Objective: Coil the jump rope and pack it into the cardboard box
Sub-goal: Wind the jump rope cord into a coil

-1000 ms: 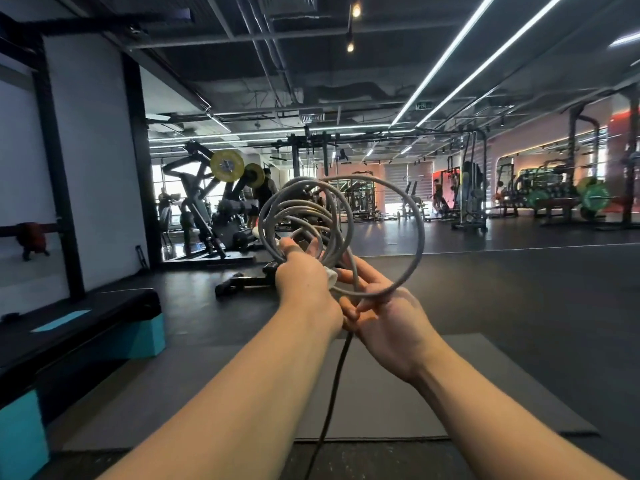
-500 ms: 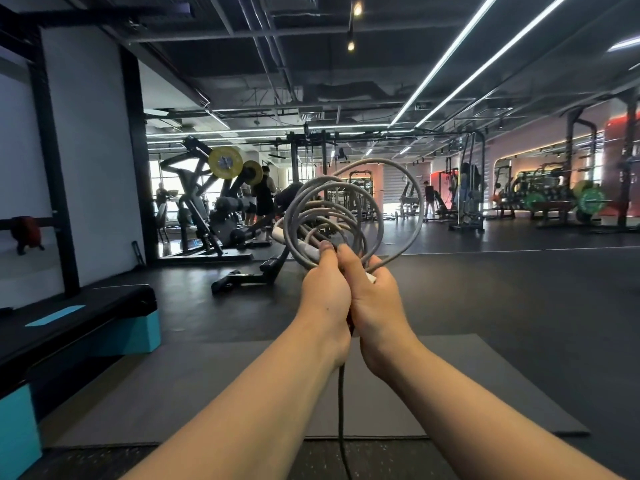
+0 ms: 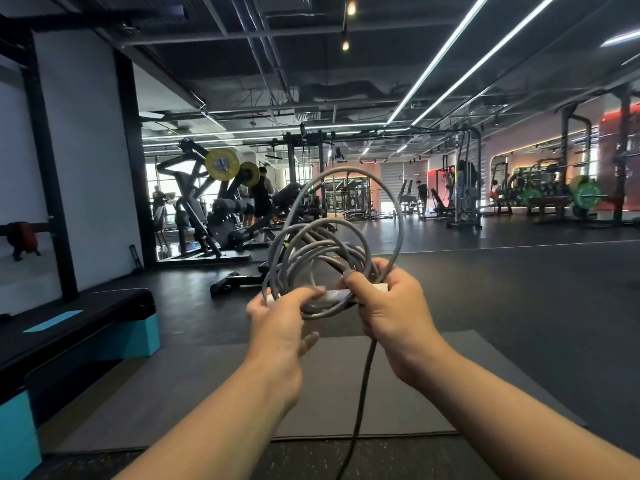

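Observation:
I hold a grey jump rope [image 3: 304, 251] in several loops at chest height in front of me. One large loop rises above the smaller ones. My left hand [image 3: 280, 323] grips the lower left of the coil, near a white handle end. My right hand [image 3: 384, 306] is closed on the right side of the coil and on a white handle. A loose dark length of rope [image 3: 362, 393] hangs straight down from my right hand, past the bottom of the view. No cardboard box is visible.
A grey floor mat [image 3: 214, 386] lies below my arms. A black and teal step platform [image 3: 79, 327] stands at the left. Weight machines [image 3: 214, 209] and people are farther back, with racks [image 3: 571, 192] along the right wall.
My hands have moved apart: the left slid to the coil's left side and the right to its right side. The coil has dropped lower and tilted, with the big loop now on top.

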The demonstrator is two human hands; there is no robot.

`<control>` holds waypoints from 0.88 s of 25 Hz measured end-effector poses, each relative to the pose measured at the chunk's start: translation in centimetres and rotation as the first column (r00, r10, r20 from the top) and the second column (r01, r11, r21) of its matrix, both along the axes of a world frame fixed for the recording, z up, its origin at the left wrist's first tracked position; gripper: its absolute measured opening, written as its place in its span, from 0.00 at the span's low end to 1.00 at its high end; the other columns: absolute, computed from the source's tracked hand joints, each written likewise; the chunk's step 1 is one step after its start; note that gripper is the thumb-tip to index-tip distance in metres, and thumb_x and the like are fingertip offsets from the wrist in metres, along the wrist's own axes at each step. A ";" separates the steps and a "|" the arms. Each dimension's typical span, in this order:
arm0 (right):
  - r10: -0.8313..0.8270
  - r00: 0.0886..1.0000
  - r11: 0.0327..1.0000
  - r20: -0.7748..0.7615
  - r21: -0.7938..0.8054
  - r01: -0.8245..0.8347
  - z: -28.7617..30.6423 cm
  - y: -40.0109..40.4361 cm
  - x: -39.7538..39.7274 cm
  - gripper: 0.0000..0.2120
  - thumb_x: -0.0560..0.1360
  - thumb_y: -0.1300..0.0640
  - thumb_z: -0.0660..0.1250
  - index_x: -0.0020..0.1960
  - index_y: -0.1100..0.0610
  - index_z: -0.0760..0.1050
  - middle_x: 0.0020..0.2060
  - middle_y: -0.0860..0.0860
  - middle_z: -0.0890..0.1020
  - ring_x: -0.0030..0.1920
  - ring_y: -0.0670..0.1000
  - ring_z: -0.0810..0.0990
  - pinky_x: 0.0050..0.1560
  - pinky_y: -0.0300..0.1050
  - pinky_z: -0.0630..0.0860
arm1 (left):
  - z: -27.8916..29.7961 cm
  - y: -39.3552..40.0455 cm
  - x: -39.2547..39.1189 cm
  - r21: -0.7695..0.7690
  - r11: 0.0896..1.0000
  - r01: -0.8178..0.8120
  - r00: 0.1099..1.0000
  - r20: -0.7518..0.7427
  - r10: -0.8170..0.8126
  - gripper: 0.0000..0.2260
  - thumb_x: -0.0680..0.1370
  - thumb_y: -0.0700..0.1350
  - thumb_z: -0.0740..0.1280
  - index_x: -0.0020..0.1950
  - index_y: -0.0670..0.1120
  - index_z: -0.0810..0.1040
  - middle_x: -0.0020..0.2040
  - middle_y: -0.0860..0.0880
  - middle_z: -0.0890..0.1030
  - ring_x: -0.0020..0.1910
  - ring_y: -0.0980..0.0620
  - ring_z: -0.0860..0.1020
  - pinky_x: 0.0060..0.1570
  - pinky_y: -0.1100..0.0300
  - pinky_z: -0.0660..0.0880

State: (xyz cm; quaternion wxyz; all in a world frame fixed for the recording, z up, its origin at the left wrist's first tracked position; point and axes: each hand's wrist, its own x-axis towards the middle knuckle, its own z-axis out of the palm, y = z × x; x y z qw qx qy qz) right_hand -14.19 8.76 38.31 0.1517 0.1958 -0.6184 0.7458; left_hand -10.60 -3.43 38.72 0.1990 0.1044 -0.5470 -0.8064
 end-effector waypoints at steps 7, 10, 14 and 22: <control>0.162 0.966 0.608 -0.201 0.792 0.063 4.7 2.7 0.2 0.23 0.70 0.60 0.75 0.64 0.55 0.75 0.52 0.51 0.85 0.46 0.48 0.82 0.47 0.43 0.80 | 3.4 -1.1 2.9 -0.491 -0.645 -0.586 0.775 -0.573 -0.268 0.52 0.65 0.52 0.73 0.83 0.49 0.47 0.83 0.44 0.47 0.81 0.42 0.44 0.76 0.36 0.46; 0.208 0.971 0.479 -0.122 0.878 0.008 6.6 2.8 0.8 0.27 0.68 0.58 0.75 0.66 0.54 0.74 0.48 0.48 0.82 0.40 0.48 0.79 0.40 0.46 0.79 | 5.0 -0.1 1.0 -0.655 -0.629 -0.418 0.907 -0.332 -0.258 0.50 0.69 0.51 0.72 0.82 0.53 0.44 0.81 0.51 0.56 0.74 0.46 0.68 0.72 0.46 0.65; 0.227 0.967 0.504 -0.118 0.863 -0.013 8.5 3.3 1.8 0.30 0.69 0.63 0.77 0.67 0.55 0.70 0.55 0.44 0.78 0.52 0.44 0.79 0.51 0.35 0.76 | 5.7 -0.8 -0.2 -0.966 -0.171 -0.192 0.960 -0.149 -0.238 0.53 0.70 0.44 0.76 0.80 0.62 0.41 0.66 0.51 0.77 0.44 0.49 0.83 0.45 0.48 0.81; 0.174 0.978 0.549 -0.118 0.836 0.003 7.5 3.8 1.9 0.22 0.69 0.58 0.77 0.59 0.53 0.71 0.38 0.48 0.78 0.35 0.46 0.73 0.37 0.41 0.70 | 4.1 -1.9 -0.5 -0.939 0.342 0.039 0.957 -0.064 -0.284 0.13 0.76 0.33 0.66 0.53 0.49 0.80 0.41 0.48 0.85 0.38 0.53 0.84 0.44 0.49 0.82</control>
